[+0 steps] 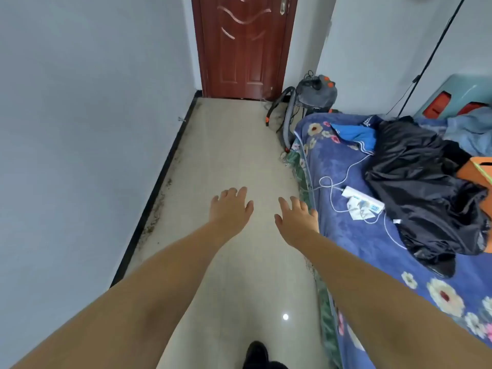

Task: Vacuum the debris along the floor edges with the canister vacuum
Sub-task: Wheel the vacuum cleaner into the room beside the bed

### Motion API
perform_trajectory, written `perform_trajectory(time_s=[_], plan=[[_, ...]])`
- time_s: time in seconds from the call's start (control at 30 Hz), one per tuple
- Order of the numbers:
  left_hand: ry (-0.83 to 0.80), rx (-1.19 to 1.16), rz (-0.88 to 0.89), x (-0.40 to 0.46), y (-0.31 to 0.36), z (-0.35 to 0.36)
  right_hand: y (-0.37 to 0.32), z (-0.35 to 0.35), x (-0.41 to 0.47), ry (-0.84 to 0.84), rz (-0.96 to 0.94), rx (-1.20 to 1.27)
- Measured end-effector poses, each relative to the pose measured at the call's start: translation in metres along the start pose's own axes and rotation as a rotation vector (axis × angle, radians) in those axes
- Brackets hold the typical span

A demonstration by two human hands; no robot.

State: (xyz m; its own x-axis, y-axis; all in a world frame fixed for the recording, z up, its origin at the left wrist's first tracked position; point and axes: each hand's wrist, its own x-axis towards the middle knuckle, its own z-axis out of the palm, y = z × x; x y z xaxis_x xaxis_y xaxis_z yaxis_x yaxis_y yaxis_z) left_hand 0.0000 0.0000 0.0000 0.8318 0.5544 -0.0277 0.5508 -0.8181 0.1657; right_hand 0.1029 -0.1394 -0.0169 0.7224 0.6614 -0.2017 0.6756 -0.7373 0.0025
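Both hands, left hand (231, 209) & right hand (296, 218), spread, holding nothing. Canister vacuum (316, 94) upper centre-right looks bulky, prob heavy; we'd grab its hose (277, 105), bendy.

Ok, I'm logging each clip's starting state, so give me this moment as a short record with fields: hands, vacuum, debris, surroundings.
left hand: left hand open, fingers spread, holding nothing, out over the floor
right hand: right hand open, empty, beside the bed edge
vacuum: grey canister vacuum with orange knobs stands untouched by the red-brown wooden door, its hose drooping to the floor
debris: dark dirt specks along the black baseboard under the left wall
bed: blue floral blanket carrying a white power strip and a black jacket
task stage: vacuuming not yet begun
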Motion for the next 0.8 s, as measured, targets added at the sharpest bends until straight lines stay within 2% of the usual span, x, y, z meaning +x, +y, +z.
perform_trajectory(time_s=[0.2,0.47,0.8], plan=[[-0.034,-0.001,-0.017,0.103,-0.008,-0.016,0.013,-0.035,0.119,-0.037,-0.045,-0.015],[-0.010,0.083,-0.036,0.277,-0.067,-0.026,-0.008,-0.075,0.308,0.004,-0.089,-0.026],[-0.062,0.105,0.082,0.530,-0.110,-0.048,-0.017,-0.130,0.526,-0.025,0.021,0.033]])
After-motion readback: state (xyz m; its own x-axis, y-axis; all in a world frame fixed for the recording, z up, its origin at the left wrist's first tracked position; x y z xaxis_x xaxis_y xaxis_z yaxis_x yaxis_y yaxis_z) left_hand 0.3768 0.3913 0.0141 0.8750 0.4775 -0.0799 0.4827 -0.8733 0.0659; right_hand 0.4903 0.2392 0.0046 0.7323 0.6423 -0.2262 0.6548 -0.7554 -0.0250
